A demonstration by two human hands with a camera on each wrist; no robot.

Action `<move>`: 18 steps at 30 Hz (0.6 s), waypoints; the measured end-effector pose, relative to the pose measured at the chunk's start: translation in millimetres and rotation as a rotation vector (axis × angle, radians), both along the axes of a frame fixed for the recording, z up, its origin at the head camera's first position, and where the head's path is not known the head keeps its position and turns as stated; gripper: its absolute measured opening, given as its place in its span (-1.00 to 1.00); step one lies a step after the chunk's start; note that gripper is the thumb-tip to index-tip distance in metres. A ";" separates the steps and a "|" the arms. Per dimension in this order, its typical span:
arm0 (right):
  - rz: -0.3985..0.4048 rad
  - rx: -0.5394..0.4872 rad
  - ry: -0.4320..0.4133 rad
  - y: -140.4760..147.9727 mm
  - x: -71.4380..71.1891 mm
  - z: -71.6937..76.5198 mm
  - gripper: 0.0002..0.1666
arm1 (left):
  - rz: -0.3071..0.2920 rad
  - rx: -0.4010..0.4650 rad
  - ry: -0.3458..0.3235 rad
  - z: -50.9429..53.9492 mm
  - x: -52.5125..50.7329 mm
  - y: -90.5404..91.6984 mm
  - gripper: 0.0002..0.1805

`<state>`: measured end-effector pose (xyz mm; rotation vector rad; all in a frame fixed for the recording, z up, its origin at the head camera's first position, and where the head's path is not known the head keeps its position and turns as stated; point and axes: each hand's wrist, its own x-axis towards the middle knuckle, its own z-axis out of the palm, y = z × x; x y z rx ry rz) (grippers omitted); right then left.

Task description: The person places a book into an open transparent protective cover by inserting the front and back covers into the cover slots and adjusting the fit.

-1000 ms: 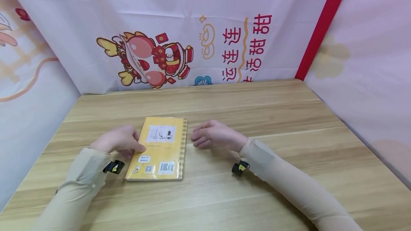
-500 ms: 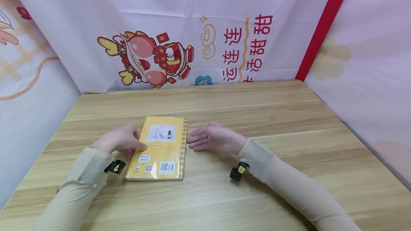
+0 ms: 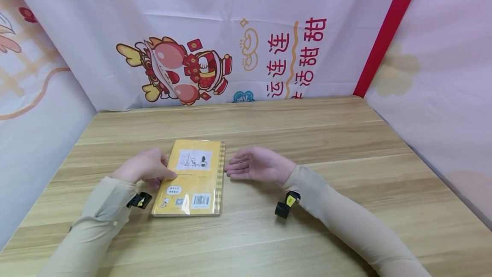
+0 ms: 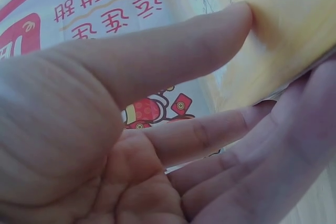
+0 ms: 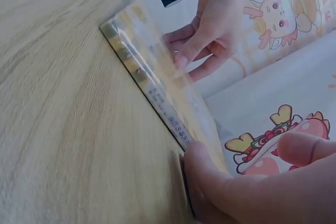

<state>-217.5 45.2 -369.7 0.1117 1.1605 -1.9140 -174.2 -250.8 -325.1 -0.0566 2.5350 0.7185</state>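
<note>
A yellow book (image 3: 192, 183) lies on the wooden table with a barcode and a small cartoon panel on its upper cover. Along its right side runs a checked spine, also visible in the right wrist view on the book (image 5: 149, 72). My left hand (image 3: 144, 168) pinches the left edge, the thumb on top of the cover and fingers at the underside, as the left wrist view shows with the thumb (image 4: 184, 51). Beside the spine is my right hand (image 3: 263, 166), its fingers fairly straight and pointing at the book. Whether its fingertips touch the spine I cannot tell.
The wooden table (image 3: 307, 136) reaches back to a printed white and red cloth (image 3: 215, 7). Another pale cloth (image 3: 442, 76) hangs along the right side. Small black devices (image 3: 288, 204) are strapped at both wrists.
My right hand has moved slightly left toward the spine, and its fingers have straightened from a looser curl. The left hand keeps its hold; the book has barely shifted.
</note>
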 end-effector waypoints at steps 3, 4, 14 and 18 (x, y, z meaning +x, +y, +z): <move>-0.026 -0.009 -0.037 -0.5 -0.3 0.8 -0.39 | -0.002 -0.011 0.005 0.1 -0.2 0.8 -0.74; -0.032 -0.010 -0.042 -0.6 -0.2 1.1 -0.39 | -0.004 -0.014 0.007 -0.1 -0.3 1.1 -0.75; -0.031 -0.033 -0.062 -0.1 -0.1 1.3 -0.36 | -0.015 -0.026 0.028 -2.8 -1.0 2.9 -0.79; -0.029 -0.032 -0.056 -0.3 -0.1 1.6 -0.35 | -0.023 -0.040 0.041 -2.9 -1.2 3.2 -0.79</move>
